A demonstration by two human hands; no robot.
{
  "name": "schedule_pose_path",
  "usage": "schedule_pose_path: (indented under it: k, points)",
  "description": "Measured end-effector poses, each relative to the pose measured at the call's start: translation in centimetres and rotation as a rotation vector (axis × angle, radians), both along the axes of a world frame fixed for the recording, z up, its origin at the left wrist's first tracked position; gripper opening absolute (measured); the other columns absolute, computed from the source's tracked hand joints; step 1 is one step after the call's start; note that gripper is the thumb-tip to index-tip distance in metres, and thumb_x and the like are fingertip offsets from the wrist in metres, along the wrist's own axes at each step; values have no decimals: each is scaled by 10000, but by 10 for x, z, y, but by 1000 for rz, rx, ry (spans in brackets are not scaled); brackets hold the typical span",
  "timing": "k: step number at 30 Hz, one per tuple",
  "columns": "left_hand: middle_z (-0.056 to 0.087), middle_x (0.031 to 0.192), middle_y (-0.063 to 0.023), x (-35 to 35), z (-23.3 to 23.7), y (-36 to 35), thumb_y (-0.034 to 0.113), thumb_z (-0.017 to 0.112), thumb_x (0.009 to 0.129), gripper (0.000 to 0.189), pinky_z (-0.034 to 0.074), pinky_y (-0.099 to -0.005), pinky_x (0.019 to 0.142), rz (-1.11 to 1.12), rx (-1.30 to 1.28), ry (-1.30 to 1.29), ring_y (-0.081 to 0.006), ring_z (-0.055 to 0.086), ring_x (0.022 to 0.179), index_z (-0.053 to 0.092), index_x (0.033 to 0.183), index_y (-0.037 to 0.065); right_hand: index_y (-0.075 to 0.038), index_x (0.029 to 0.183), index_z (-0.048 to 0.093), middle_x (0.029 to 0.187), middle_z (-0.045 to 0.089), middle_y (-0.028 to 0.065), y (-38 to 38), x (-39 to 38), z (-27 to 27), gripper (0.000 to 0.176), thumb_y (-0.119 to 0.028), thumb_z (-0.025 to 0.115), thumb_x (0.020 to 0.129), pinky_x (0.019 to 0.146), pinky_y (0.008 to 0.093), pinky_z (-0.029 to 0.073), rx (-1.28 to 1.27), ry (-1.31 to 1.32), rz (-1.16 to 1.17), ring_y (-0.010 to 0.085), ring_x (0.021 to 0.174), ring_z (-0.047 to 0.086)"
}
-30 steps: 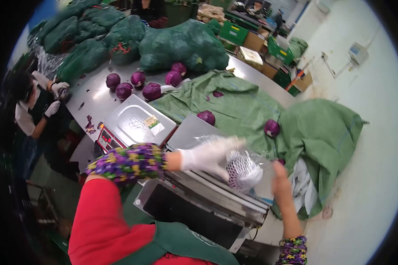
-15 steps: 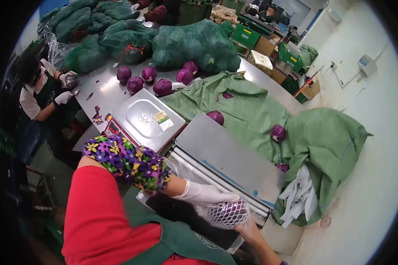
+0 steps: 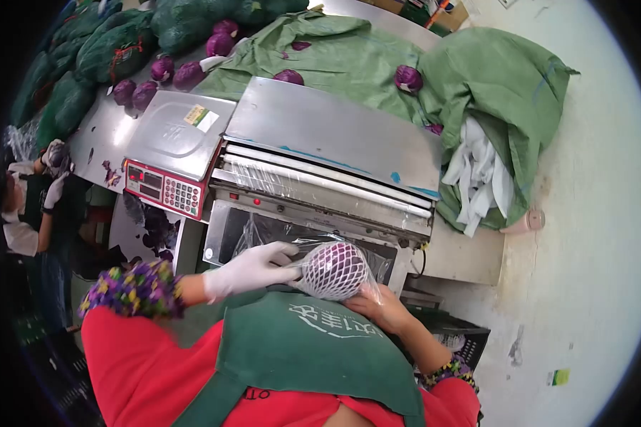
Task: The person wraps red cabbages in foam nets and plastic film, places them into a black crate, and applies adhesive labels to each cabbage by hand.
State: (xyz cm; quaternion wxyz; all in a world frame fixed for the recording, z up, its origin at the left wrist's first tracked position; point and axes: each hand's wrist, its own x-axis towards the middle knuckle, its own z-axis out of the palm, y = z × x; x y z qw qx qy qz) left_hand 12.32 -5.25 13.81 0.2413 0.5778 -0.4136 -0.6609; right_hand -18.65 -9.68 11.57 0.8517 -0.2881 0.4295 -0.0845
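Note:
A red cabbage (image 3: 335, 272) in a white foam net sits in front of my body, with clear plastic film (image 3: 285, 238) around it and over the dark plate of the wrapping machine (image 3: 320, 178). My left hand (image 3: 255, 269), in a white glove, is at the cabbage's left side, its fingers curled on the film. Under the lower right side of the cabbage, my bare right hand (image 3: 379, 307) grips it through the film; some of its fingertips are hidden.
Left of the machine stands a scale (image 3: 174, 135) with a red keypad. Unwrapped cabbages (image 3: 144, 94) lie behind it near green net sacks (image 3: 117, 46). A green woven sack (image 3: 502, 92) holds white foam nets (image 3: 477, 174). At far left a co-worker's gloved hands (image 3: 55, 160) hold a cabbage.
The view has tilted down and turned. My left hand has moved off the top of the netted cabbage to its left side. My right hand stays on the cabbage.

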Motion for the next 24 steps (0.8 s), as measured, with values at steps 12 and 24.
schedule_pose_path:
  k: [12, 24]
  points:
    - [419, 609, 73, -11, 2, 37, 376, 473, 969, 326, 256, -194, 431, 813, -55, 242, -18, 332, 501, 523, 784, 113, -68, 835, 509, 515, 422, -9, 20, -24, 11, 260, -271, 443, 984, 409, 228, 296, -264, 264, -674, 72, 400, 357]
    - [578, 1191, -176, -144, -155, 31, 252, 502, 904, 327, 401, -323, 975, -278, -188, 368, -215, 540, 1091, 571, 1151, 50, 13, 1119, 574, 977, 655, 75, 88, -28, -110, 252, -103, 516, 904, 735, 305, 503, -818, 352, -154, 149, 844, 611]
